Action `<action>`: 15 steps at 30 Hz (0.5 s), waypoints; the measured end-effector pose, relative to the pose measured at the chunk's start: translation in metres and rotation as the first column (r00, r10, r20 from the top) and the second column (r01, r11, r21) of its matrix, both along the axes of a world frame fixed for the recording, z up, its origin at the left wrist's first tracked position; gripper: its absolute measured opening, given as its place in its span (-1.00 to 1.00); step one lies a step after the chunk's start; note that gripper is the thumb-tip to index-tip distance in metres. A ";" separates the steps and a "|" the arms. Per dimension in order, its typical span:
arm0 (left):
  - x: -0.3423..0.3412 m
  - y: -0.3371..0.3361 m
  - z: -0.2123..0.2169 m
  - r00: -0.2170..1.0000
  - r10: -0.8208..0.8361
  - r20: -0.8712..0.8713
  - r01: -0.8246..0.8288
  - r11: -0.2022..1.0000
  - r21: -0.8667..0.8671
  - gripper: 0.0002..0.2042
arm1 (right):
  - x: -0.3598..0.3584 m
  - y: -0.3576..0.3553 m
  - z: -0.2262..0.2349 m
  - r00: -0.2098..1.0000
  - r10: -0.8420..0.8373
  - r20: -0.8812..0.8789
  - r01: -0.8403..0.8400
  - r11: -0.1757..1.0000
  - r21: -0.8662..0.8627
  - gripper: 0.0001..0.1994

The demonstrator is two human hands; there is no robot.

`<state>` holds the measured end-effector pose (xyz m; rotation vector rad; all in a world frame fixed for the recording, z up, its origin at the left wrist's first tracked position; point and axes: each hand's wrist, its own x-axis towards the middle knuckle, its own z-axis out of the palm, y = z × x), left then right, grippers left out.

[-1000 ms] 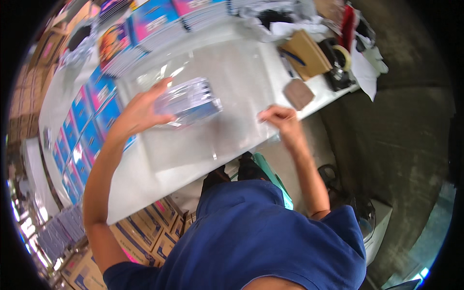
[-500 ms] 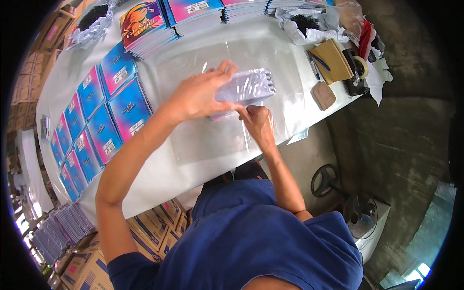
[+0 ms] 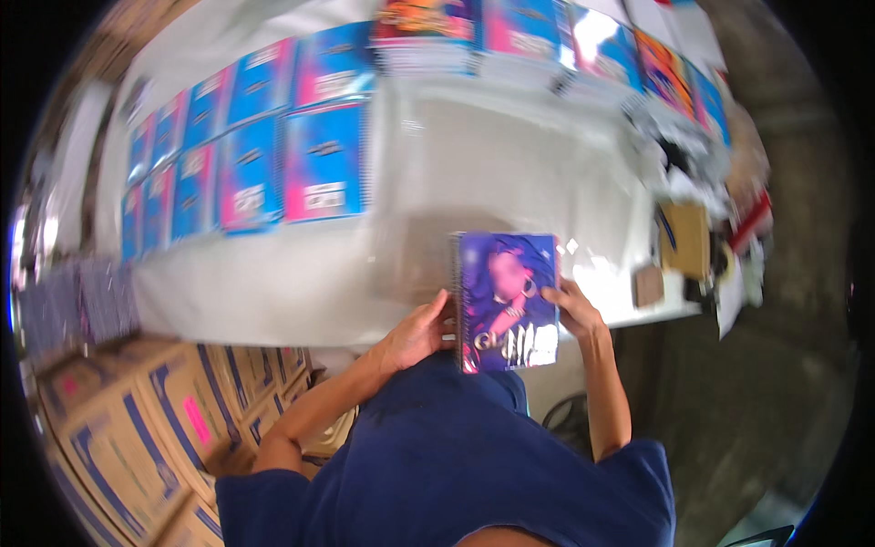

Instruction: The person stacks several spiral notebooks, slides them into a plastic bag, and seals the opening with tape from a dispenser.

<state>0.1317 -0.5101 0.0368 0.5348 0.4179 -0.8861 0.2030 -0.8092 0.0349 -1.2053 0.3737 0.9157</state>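
Notebook [image 3: 507,301] gripped at both edges

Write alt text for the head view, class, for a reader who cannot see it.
A person holds a purple spiral notebook upright in both hands, left hand at the spiral edge, right hand on the other. Beyond it, a white table carries rows of blue and pink notebooks.

Purple-blue notebook [image 3: 508,301]; blue-pink notebooks [image 3: 273,164]; white table [image 3: 273,283]; brown boxes [image 3: 155,410] w/ pink labels.

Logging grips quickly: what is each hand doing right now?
Left hand: closed on the spiral notebook at its bound edge.
Right hand: closed on the notebook's opposite edge.
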 end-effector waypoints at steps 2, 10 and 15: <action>0.004 0.036 0.007 0.991 -0.015 0.134 0.020 0.999 -0.033 -0.39 | 0.008 0.024 0.007 0.999 -0.012 0.046 0.009 0.998 0.062 -0.42; -0.034 0.223 0.058 0.621 0.582 0.525 -0.770 0.579 0.268 -0.20 | 0.060 0.274 0.049 0.993 0.104 0.060 -0.120 0.913 0.389 -0.45; -0.112 0.308 0.003 0.384 0.821 0.422 -0.882 0.191 0.431 -0.32 | 0.049 0.510 0.069 0.972 0.191 0.141 -0.234 0.865 0.444 -0.50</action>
